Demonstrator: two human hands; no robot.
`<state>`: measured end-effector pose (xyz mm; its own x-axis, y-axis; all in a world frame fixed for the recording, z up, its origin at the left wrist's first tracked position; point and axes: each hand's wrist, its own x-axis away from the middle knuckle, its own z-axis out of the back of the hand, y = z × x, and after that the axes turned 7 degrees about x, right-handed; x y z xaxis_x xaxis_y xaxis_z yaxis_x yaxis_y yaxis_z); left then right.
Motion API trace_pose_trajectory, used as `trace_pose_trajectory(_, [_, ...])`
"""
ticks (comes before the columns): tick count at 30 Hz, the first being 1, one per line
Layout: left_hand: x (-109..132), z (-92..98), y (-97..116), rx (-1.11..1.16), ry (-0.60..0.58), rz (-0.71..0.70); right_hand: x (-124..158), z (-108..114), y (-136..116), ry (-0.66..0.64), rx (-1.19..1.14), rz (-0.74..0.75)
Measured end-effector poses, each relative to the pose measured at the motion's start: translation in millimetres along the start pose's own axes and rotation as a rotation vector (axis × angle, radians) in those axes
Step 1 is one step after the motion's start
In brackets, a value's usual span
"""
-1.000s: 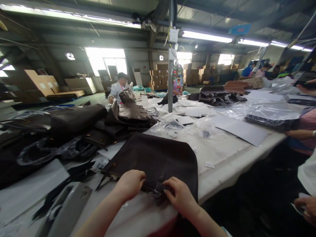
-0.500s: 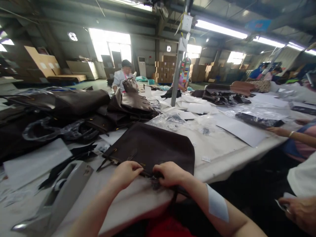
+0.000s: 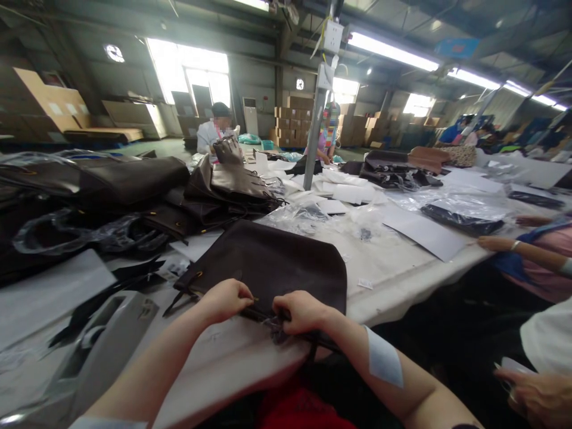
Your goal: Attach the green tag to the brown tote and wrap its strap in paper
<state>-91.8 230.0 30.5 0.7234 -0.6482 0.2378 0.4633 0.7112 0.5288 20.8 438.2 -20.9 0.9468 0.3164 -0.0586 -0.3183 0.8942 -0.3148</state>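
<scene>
A dark brown leather bag (image 3: 272, 262) lies flat on the white table (image 3: 393, 268) right in front of me, its opening toward me. My left hand (image 3: 226, 300) is closed in a pinch on the near edge of the bag. My right hand (image 3: 300, 311) is closed on the same edge a little to the right, where a crumpled bit of clear plastic and a strap hang off. A white patch sits on my right forearm.
Piled dark bags (image 3: 134, 185) and plastic wrap cover the left. A tape dispenser (image 3: 102, 342) stands at my near left. A metal post (image 3: 315, 107) rises mid-table among white paper sheets (image 3: 424, 232). Co-workers' arms (image 3: 513, 247) reach in at right; another person (image 3: 218, 131) works far back.
My hands have drawn closer together along the bag's near edge, both staying closed on it. The view has shifted slightly; the co-worker's arm at right has moved onto the table.
</scene>
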Motion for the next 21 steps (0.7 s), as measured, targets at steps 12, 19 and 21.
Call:
trace_pose_trajectory(12, [-29.5,-35.8,55.8,-0.266,-0.206,-0.064,13.4,-8.0,5.6,0.114,-0.114,-0.026])
trace_pose_trajectory(19, [-31.6,-44.5,54.5,-0.155,-0.211,0.0,54.5,-21.2,-14.7,0.329,-0.148,-0.356])
trace_pose_trajectory(21, [-31.8,-46.2,50.8,-0.092,-0.212,0.025,60.4,-30.6,-24.9,0.348,-0.12,-0.377])
